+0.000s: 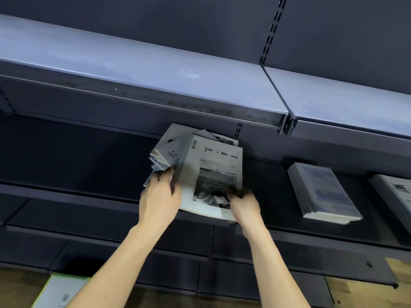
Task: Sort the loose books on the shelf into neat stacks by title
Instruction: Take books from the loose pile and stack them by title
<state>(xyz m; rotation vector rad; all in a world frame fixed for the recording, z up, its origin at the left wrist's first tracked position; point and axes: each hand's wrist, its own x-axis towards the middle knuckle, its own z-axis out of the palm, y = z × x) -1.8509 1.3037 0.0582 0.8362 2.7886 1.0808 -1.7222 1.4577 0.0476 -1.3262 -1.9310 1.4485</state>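
A fanned bundle of thin grey books (173, 152) leans over the dark middle shelf (77, 161). The front one, a grey book titled "Time & Memory" (213, 174), faces me with a dark photo on its cover. My left hand (159, 198) grips the lower left edge of the bundle, fingers curled round several splayed covers. At the front book's lower right corner, my right hand (243, 205) holds it with fingers curled over the cover. A neat stack of blue-covered books (324, 192) lies flat on the same shelf to the right.
A second stack with a grey cover (398, 192) shows at the right frame edge. The empty grey upper shelf (155, 70) overhangs the bundle. Dark lower shelves (133, 241) run below my arms. A pale object (60, 292) lies on the wooden floor at bottom left.
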